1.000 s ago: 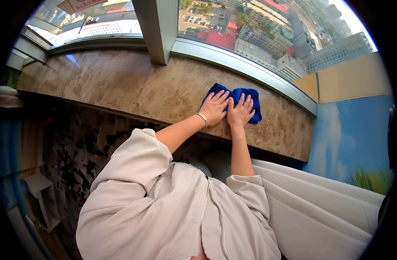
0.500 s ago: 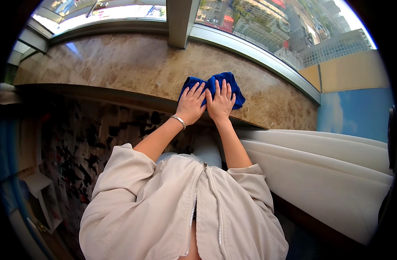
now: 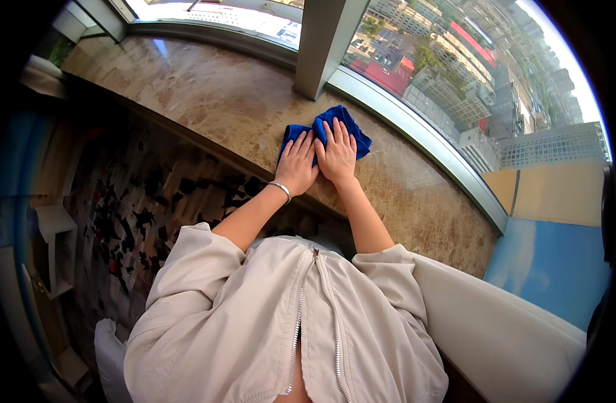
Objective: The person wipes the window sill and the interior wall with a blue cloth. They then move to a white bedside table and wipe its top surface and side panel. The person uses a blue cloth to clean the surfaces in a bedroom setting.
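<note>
Resting flat, unclenched left hand (image 3: 297,168) and right hand (image 3: 337,157) on rumpled blue fabric cloth (image 3: 360,139) atop brown marbled stone windowsill (image 3: 210,101).

A brown, mottled stone sill (image 3: 207,87) runs before me from ten o'clock to between three and four o'clock, its polished surface veined with paler marks. Directly on it, near twelve o'clock, lies a rumpled blue cloth (image 3: 352,122), spread beneath my left hand (image 3: 297,164) and right hand (image 3: 337,154).
</note>
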